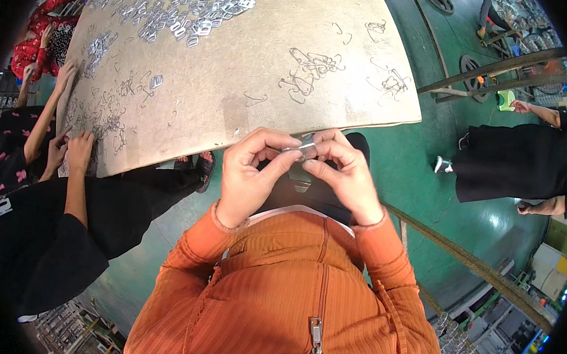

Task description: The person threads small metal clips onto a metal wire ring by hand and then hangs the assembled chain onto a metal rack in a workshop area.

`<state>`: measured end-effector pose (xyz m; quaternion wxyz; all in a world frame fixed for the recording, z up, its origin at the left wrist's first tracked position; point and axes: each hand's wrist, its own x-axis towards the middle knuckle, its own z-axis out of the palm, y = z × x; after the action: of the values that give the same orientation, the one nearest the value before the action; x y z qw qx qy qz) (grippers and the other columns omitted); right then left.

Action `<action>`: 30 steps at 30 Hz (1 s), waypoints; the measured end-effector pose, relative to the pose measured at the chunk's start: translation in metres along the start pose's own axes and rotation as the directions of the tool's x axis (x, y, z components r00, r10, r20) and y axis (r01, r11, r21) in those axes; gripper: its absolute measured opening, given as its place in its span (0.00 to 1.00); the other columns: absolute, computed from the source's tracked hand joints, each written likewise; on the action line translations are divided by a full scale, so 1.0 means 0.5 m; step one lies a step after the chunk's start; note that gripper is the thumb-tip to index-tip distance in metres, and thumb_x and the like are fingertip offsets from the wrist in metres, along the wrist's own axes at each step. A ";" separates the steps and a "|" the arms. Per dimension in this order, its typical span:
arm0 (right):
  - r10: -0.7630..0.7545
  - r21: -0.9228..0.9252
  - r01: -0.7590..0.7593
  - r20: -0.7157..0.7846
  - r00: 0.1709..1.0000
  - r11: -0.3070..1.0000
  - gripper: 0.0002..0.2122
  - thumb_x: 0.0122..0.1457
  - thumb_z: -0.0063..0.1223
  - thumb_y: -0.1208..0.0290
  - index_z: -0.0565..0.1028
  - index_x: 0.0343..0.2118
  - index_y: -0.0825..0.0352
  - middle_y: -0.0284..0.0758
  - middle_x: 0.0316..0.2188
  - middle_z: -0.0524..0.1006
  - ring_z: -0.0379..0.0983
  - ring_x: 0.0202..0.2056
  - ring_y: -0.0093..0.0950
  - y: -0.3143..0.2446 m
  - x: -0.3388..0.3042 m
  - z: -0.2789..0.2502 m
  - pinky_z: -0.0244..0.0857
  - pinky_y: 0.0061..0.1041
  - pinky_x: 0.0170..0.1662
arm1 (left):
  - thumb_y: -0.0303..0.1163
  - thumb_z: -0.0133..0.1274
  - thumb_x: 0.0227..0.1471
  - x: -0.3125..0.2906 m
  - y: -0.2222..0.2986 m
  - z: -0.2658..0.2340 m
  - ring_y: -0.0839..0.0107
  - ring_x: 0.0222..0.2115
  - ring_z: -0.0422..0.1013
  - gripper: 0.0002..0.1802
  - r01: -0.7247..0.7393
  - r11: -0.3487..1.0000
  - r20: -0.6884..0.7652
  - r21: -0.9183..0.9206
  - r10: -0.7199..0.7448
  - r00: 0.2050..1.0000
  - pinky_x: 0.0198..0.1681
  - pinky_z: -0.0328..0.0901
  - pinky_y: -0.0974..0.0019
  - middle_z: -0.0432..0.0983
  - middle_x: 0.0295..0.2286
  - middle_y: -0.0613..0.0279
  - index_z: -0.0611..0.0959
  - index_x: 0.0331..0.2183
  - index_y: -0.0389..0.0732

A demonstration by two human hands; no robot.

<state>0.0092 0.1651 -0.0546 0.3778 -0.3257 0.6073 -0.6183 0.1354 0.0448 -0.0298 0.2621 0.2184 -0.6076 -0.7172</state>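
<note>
Between my two hands, just off the table's near edge, is a small shiny metal buckle (pixel 307 147). My left hand (pixel 253 168) pinches it from the left with thumb and fingertips. From the right, my right hand (pixel 343 171) grips its other side the same way. Fingers cover much of the buckle, so its full shape is hidden. Beyond my hands on the table lie loose bent wire hooks (pixel 309 68) in tangled clusters. Farther off spreads a large pile of flat silver metal buckles (pixel 196 16).
The pale worktable (pixel 216 108) has its near right corner beside me. At my left a person in black (pixel 66 228) works with both hands over more wire hooks (pixel 108 117). Another person in red (pixel 35 38) is farther left. Wooden rails (pixel 473 260) and a walking person (pixel 518 159) are at right.
</note>
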 end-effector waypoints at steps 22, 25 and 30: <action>0.015 -0.509 -0.015 -0.005 1.000 0.861 0.06 0.53 0.50 0.74 0.72 0.32 0.71 0.37 0.24 0.76 0.73 0.26 0.27 0.036 0.269 -0.036 0.65 0.24 0.28 | 0.17 0.54 0.45 -0.032 -0.008 -0.023 0.78 0.32 0.70 0.07 -0.028 0.989 0.033 0.144 0.023 0.999 0.34 0.66 0.76 0.73 0.31 0.61 0.78 0.32 0.33; 0.135 -0.078 -0.137 -0.021 0.991 0.988 0.06 0.54 0.52 0.74 0.72 0.32 0.71 0.32 0.25 0.75 0.69 0.24 0.17 0.015 0.223 -0.062 0.61 0.15 0.25 | 0.17 0.54 0.46 -0.028 -0.007 -0.019 0.78 0.32 0.70 0.08 -0.056 0.988 0.033 0.146 0.052 0.998 0.34 0.66 0.76 0.73 0.32 0.61 0.77 0.32 0.33; 0.113 0.108 -0.113 0.012 0.994 0.988 0.04 0.54 0.51 0.74 0.71 0.27 0.70 0.33 0.27 0.71 0.68 0.27 0.19 -0.112 0.053 -0.008 0.59 0.14 0.27 | 0.18 0.56 0.44 -0.029 -0.016 -0.018 0.78 0.29 0.73 0.07 -0.106 0.988 -0.042 0.115 0.111 0.993 0.28 0.67 0.77 0.76 0.29 0.60 0.79 0.30 0.34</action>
<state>-0.0115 0.1427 -0.0007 0.4312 -0.2716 0.5891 -0.6271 0.1513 0.0481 -0.0392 0.3027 0.2164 -0.6515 -0.6612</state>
